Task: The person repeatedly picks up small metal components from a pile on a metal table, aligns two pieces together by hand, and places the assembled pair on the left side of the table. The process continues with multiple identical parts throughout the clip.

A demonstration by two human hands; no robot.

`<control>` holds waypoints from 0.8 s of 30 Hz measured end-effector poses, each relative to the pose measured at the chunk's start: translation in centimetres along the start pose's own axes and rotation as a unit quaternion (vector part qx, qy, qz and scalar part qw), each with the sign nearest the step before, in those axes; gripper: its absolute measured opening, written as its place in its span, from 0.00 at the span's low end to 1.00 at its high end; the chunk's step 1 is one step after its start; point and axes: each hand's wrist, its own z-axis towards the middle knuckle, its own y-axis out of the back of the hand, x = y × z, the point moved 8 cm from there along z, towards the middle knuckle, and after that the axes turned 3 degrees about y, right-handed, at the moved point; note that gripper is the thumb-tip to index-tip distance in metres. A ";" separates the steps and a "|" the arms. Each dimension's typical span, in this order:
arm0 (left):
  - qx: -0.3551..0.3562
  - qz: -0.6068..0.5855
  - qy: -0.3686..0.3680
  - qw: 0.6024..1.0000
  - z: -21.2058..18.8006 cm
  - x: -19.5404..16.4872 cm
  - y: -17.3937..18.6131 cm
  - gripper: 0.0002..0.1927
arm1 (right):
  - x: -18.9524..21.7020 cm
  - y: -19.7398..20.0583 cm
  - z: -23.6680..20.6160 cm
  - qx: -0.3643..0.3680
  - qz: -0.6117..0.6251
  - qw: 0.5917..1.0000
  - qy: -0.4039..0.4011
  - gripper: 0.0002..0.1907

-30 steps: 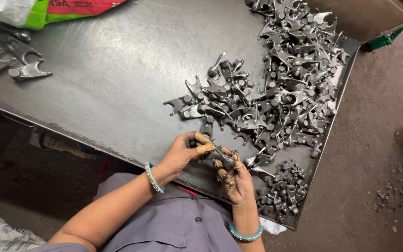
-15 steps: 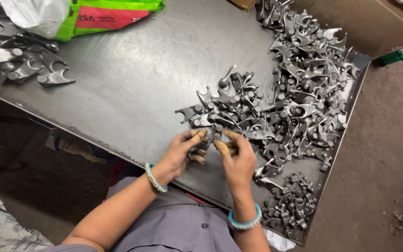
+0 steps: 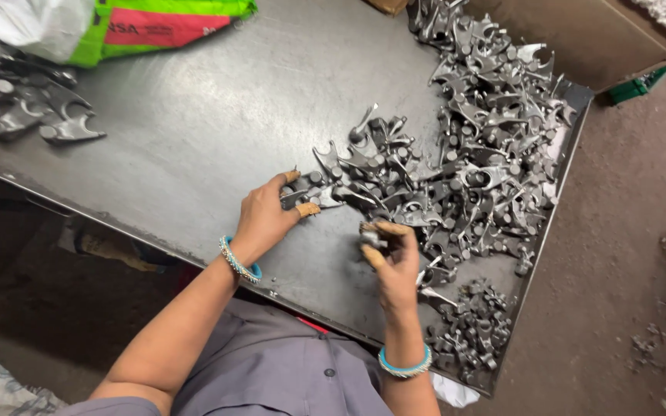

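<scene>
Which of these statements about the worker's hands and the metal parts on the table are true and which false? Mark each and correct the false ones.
1. The right hand holds a small metal part lifted off the table. True.
2. The left hand rests in the person's lap. False: it touches forked parts at the edge of the big pile.
3. Both wrists wear blue bangles. True.
4. The metal table carries one pile only. False: a smaller pile lies at the near corner and more parts at the far left.
</scene>
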 end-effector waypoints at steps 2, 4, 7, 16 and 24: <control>0.012 0.010 0.018 1.000 -0.5 0.3 -0.6 0.35 | -0.5 2.6 -1.9 -0.021 0.098 0.994 -0.042 0.26; 0.020 0.022 0.010 1.000 -0.9 0.0 -1.0 0.33 | -1.2 4.4 -3.5 -0.039 0.173 0.982 -0.071 0.28; 0.022 -0.002 -0.016 1.000 -2.3 -1.1 -1.4 0.32 | -2.3 5.8 -5.1 -0.051 0.242 0.964 -0.099 0.32; 0.165 -0.103 0.078 0.978 -7.6 -0.6 -6.8 0.17 | -3.3 4.8 -5.9 -0.043 0.282 0.949 -0.130 0.33; 0.347 -0.538 0.271 0.719 -8.9 1.0 -12.9 0.18 | -4.6 4.3 -5.8 -0.044 0.141 0.973 -0.179 0.18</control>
